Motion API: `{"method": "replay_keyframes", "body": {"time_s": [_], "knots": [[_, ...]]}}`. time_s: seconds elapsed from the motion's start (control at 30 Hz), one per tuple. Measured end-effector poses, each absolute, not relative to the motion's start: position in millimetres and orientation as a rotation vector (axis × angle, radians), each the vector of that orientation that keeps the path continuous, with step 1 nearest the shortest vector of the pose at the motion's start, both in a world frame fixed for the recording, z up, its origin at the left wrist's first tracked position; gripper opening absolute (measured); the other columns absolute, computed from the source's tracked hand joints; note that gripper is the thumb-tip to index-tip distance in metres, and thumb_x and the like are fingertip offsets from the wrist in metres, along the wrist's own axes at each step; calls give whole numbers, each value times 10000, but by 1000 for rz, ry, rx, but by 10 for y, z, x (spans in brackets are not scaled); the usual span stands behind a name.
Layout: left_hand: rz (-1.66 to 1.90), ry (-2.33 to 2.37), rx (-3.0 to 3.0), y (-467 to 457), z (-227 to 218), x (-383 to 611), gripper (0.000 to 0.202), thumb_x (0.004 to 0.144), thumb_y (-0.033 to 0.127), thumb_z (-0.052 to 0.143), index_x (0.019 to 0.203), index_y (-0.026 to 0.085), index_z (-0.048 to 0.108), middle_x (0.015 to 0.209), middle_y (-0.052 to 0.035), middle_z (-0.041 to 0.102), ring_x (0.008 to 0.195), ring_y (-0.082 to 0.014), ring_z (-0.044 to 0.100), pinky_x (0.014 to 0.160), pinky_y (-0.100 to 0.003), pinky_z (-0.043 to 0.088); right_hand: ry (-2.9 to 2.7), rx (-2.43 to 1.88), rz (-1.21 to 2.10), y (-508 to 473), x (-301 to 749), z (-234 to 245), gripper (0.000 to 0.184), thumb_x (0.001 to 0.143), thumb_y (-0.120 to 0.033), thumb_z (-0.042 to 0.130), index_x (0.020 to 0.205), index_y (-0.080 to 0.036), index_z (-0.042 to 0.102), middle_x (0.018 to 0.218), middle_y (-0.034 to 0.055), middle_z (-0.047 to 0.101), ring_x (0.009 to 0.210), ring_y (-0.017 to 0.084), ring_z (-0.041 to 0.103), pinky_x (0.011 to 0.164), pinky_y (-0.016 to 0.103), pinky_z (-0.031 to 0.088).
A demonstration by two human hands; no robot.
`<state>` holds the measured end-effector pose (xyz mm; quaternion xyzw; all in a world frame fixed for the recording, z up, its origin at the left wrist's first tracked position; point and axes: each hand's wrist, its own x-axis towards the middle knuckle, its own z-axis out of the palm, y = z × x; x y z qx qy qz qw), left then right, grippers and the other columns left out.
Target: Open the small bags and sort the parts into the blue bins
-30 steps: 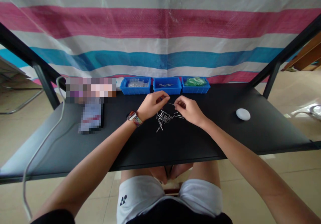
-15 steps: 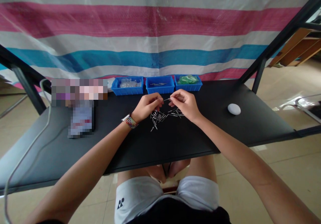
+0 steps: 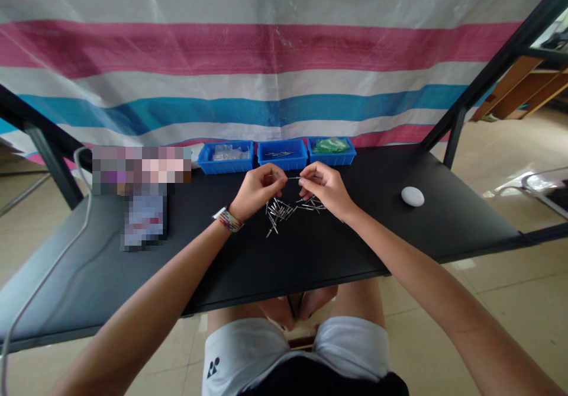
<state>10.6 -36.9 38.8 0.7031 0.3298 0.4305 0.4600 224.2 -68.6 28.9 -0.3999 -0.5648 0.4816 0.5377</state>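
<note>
My left hand [image 3: 262, 187], with a colourful band at the wrist, is closed in a pinch above the black table. Facing it, my right hand [image 3: 323, 185] pinches too. A thin metal pin [image 3: 293, 177] spans the gap between their fingertips, held level at both ends; its exact kind is too small to make out. Below the left fingers lies a loose pile of similar silvery pins [image 3: 278, 209]. A second group of pins [image 3: 313, 205] rests under my right hand, partly hidden by it.
Along the back stand three blue bins: a left bin [image 3: 225, 166] with clear plastic pieces, a middle bin [image 3: 282, 163] with a few pins, a right bin [image 3: 332, 159] with green packets. A white oval object [image 3: 412, 196] lies right. A pale cable [image 3: 53, 260] runs along the left.
My two hands have shifted slightly, and the pin between them has turned from a slant to nearly level. The camera view has tilted up a little.
</note>
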Motion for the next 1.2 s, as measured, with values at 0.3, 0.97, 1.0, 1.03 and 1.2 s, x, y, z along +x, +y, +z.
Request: {"method": "replay_keyframes", "body": {"time_s": [0.3,0.97,1.0,1.03,1.2], "knots": [[1117,790,1615,-347,430,77,237,858,313,776,951,189,596,757,22,640,575,-105,641,535,-218,518,-1302,-992,1041,-494,2250,277,282,838,-442,822,902,-228,651,842,7,708,687,168,731,581,288,634],[1048,780,1653,-302,383,23,164,885,329,713,918,179,656,721,-2,650,523,-105,605,505,-227,472,-2447,-1160,619,-433,2523,414,140,805,-191,854,937,-232,833,885,2,700,770,151,642,706,276,429],[1045,784,1658,-301,379,23,162,885,327,711,915,179,655,722,-3,651,525,-106,607,507,-227,474,-2467,-1173,604,-453,2485,400,126,817,-168,834,923,-236,827,888,0,698,773,149,642,707,276,423],[1042,790,1663,-300,376,23,158,887,325,708,914,179,655,722,-4,651,526,-107,610,509,-227,475,-2482,-1185,583,-466,2448,388,119,828,-138,807,896,-235,814,887,-1,694,784,150,642,708,277,416],[1041,801,1665,-294,353,37,134,888,304,694,919,179,657,722,-2,645,525,-107,603,502,-229,478,-2358,-1169,532,-489,2368,371,123,848,-95,710,846,-212,671,850,-5,638,771,149,590,679,286,388]]}}
